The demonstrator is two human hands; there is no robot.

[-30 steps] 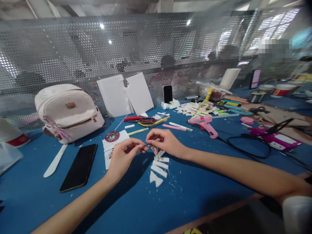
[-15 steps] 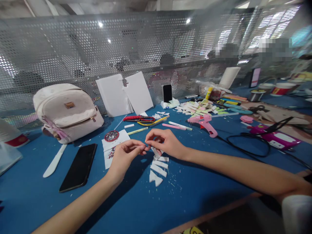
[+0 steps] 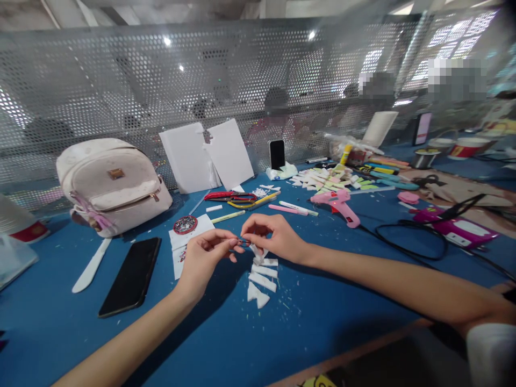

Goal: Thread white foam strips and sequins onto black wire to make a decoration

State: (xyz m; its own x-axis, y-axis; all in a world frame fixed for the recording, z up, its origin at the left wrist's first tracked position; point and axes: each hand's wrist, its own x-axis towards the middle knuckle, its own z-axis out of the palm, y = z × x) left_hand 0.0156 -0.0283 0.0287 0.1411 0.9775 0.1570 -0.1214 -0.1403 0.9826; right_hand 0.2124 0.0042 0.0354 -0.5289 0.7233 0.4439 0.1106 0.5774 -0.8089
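My left hand (image 3: 205, 259) and my right hand (image 3: 278, 237) meet over the middle of the table, fingertips pinched. Between them stretches a small, thin, dark reddish piece (image 3: 244, 243), like a bit of wire; its exact kind is too small to make out. Below my right hand lie white foam-like strips (image 3: 264, 281), with a fishtail-shaped piece (image 3: 257, 296) at the near end and tiny crumbs around. Left of my left hand, a red-rimmed round dish (image 3: 185, 224) of small glittery bits sits on white paper (image 3: 176, 267), where loose red bits are partly hidden by my hand.
A black phone (image 3: 131, 277), a white plastic knife (image 3: 92, 266) and a pale backpack (image 3: 115, 185) stand left. Behind are red-handled pliers (image 3: 220, 196), pens (image 3: 288, 209) and pale cut strips (image 3: 326, 178). At right lie a pink glue gun (image 3: 337, 206), its black cable and a purple power strip (image 3: 455, 226).
My left fingertips have drawn slightly left, away from my right ones, so more of the thin reddish piece shows between them. The things on the table stay put.
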